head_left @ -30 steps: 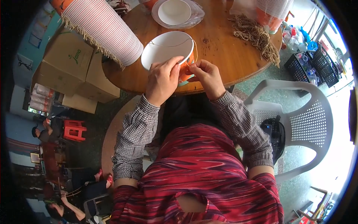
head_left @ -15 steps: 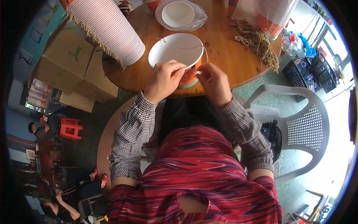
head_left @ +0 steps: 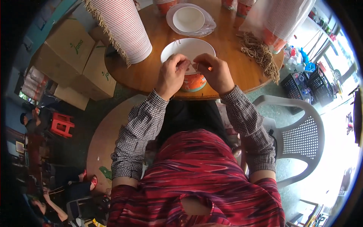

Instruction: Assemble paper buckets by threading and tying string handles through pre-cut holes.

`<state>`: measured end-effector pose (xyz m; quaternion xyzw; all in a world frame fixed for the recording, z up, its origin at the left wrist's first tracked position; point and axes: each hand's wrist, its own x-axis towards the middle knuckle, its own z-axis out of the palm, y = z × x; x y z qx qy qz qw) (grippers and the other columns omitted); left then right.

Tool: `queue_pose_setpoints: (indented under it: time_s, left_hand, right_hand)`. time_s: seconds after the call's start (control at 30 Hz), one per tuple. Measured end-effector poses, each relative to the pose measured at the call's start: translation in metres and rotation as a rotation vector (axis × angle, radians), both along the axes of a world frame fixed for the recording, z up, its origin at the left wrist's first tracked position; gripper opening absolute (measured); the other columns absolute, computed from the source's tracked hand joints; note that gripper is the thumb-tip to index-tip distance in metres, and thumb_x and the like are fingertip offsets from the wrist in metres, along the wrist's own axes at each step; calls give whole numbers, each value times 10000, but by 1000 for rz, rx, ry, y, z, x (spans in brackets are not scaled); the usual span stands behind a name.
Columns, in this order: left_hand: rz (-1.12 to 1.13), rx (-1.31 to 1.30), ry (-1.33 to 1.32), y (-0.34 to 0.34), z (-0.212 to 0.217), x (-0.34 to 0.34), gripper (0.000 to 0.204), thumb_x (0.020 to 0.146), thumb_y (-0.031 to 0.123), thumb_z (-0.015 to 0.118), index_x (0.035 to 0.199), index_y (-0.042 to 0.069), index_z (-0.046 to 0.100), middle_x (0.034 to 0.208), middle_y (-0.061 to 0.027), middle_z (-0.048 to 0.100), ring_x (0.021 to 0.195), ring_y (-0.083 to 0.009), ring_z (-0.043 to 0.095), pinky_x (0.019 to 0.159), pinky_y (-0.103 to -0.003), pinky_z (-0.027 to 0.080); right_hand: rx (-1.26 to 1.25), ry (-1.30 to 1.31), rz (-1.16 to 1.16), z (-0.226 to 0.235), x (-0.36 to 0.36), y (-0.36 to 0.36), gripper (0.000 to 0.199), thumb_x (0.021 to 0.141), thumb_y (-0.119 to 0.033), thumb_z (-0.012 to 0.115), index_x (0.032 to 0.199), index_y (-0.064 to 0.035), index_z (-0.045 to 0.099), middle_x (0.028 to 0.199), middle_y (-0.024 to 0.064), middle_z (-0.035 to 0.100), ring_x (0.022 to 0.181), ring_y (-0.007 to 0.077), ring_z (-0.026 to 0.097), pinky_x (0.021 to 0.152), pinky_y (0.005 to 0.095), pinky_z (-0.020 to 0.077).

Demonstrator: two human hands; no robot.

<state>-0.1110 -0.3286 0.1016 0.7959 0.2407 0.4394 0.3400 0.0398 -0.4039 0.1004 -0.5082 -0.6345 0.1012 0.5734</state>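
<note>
A paper bucket, orange outside with a teal base and white inside, stands at the table's near edge. My left hand is closed in a pinch at the near left of its rim; what its fingertips hold is too small to make out. Close beside it, my right hand pinches a thin brown cord in front of the rim. Another bit of cord shows at the bucket's far left rim. The hands cover the near part of the rim.
On the round wooden table are a tall stack of paper buckets, a white bowl-like container in plastic, a bundle of cords and bagged buckets. Cardboard boxes stand left, a grey plastic chair right.
My right hand has moved up and in toward the left hand, its fingertips now by the rim. The left hand has left its grip on the rim's near edge. The view has shifted slightly.
</note>
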Motion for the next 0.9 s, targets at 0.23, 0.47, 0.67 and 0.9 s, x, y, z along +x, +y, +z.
queue_pose_setpoints:
  time_s: [0.23, 0.47, 0.67, 0.9]
  left_hand:
    - [-28, 139, -234, 0, -4, 3, 116, 883, 110, 573, 876, -5, 559, 782, -91, 613, 725, -196, 617, 647, -296, 485]
    - [-57, 64, -188, -15, -2, 5, 180, 818, -11, 569, 975, -7, 480, 871, -152, 666, 795, -266, 671, 672, -343, 520]
    - [-92, -12, -198, -12, -5, 13, 175, 819, -15, 557, 980, -14, 490, 874, -141, 675, 780, -240, 674, 689, -323, 521]
    - [-100, 17, -131, -16, 4, 5, 131, 811, 67, 602, 903, -27, 594, 839, -123, 679, 717, -194, 660, 693, -311, 509]
  right_hand:
    - [-40, 142, 8, -7, -8, 8, 124, 801, -94, 653, 885, -4, 644, 777, 104, 669, 666, 189, 637, 645, 290, 511]
    - [99, 103, -107, -4, -13, 7, 91, 794, -22, 663, 883, -12, 645, 820, 27, 643, 757, 111, 616, 643, 257, 517]
    - [136, 279, 11, -6, -12, 7, 77, 801, -26, 666, 871, -11, 637, 881, 39, 640, 798, 119, 615, 685, 242, 513]
    - [49, 333, -10, 1, -6, 6, 114, 807, -71, 657, 862, 28, 640, 833, 71, 662, 779, 118, 622, 679, 249, 505]
